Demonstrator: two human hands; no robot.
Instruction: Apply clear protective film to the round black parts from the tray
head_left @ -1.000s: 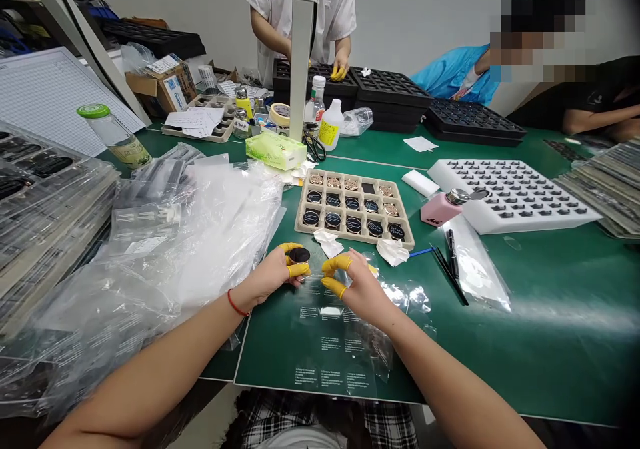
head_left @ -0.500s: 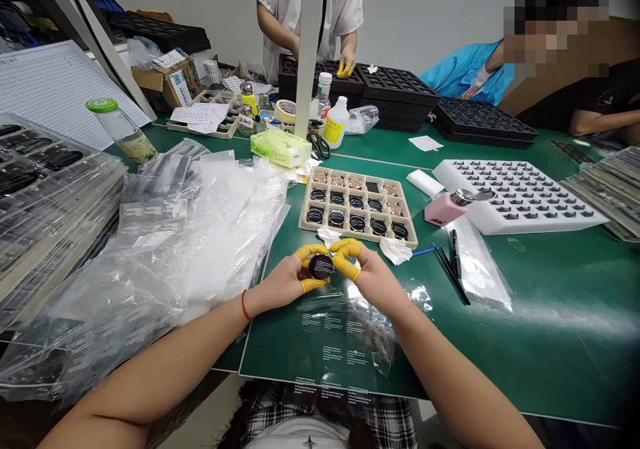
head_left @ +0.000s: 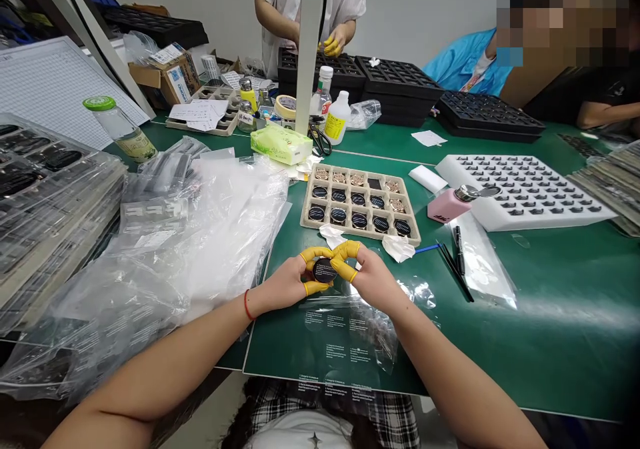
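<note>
My left hand (head_left: 295, 279), in yellow finger cots, grips a round black watch face (head_left: 324, 270) with small white print by its edge. From the other side my right hand (head_left: 364, 270), also in yellow cots, has its fingertips pinched together at the disc's upper right edge. Whether a thin film is between those fingertips I cannot tell. Just beyond the hands is a beige compartment tray (head_left: 361, 233) with several black-faced and rose-gold watch pieces. Beneath my hands lies a clear film sheet (head_left: 337, 352) with rows of white printed text.
Clear plastic bags (head_left: 215, 235) cover the left side. Crumpled tissues (head_left: 399, 247), tweezers (head_left: 456, 274), a black pen (head_left: 459, 249) and a pink pump bottle (head_left: 450, 203) lie around the tray. A white foam tray (head_left: 530, 219) is at right. Across the table, a co-worker handles black trays (head_left: 400, 82).
My right fingertips have come in against the disc's edge, where a small gap showed before. The whole view has shifted slightly. Across the table, the co-worker's gloved hand has lifted from the black tray.
</note>
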